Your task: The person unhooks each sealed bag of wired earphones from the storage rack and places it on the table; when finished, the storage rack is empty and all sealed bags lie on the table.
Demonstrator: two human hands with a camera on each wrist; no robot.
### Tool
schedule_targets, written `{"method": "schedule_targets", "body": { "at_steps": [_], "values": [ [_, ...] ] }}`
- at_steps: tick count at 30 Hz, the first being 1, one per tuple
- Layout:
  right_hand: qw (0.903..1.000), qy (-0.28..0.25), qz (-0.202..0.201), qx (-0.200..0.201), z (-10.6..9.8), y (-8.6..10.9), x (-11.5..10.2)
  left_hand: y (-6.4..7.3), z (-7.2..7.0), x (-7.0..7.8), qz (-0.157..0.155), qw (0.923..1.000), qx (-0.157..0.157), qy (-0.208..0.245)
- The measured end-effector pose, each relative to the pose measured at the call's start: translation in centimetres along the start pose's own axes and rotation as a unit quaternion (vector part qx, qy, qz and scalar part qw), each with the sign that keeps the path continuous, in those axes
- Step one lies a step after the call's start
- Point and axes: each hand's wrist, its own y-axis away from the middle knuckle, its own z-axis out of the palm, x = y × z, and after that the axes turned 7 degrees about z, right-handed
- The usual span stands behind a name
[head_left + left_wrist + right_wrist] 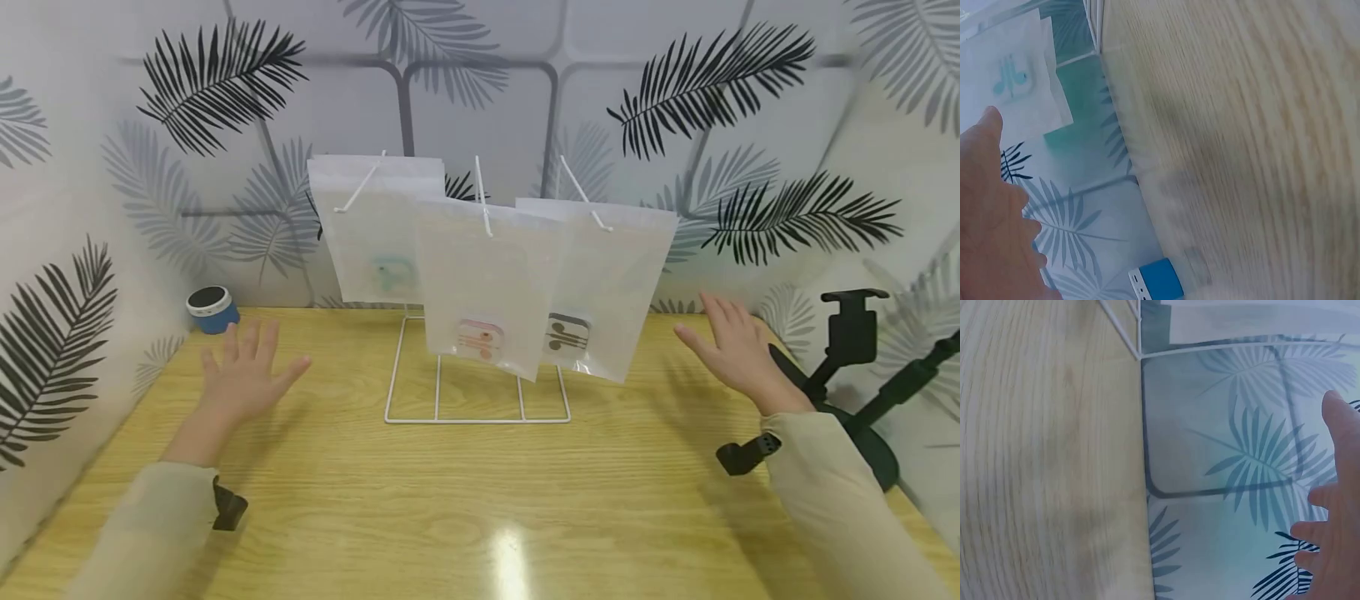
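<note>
My left hand [242, 379] hovers with spread fingers over the left of the table, holding nothing. On the other side my right hand [731, 350] is held out, fingers extended, also without anything in it. Between them stands a white wire rack [477, 422] with three hooks, each with white bags hung on it. The left bag [375, 229] shows a teal pair of earphones, seen closer as earphones [1011, 78] in the left wrist view. Pink earphones in a case [480, 340] show through the middle bag [487, 267]. Dark-edged cased earphones [567, 335] sit low in the right bag [611, 275].
A small blue speaker-like cylinder [213, 310] stands at the back left, near the leaf-patterned wall covering [480, 50]. At the right edge is a black phone stand [851, 337] on a dark base beside my right forearm. The wood-grain table [420, 508] extends toward me.
</note>
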Motion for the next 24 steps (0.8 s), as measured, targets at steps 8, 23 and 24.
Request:
{"method": "schedule_targets", "body": {
  "at_steps": [8,23,24],
  "values": [
    [0.9965,-0.07,-0.045,0.008,-0.7,0.6,-2.0,-0.3,1.0,1.7,0.031,0.9995,0.003,0.003],
    [0.9764,-0.206,-0.034,0.056,-0.6,1.7,-6.5,-1.7,4.8,5.3,0.163,0.9862,-0.018,0.025],
    [0.9746,-0.212,-0.032,0.064,-0.4,1.6,-6.7,-1.7,5.1,5.4,0.171,0.9848,-0.021,0.026]
  ]
}}
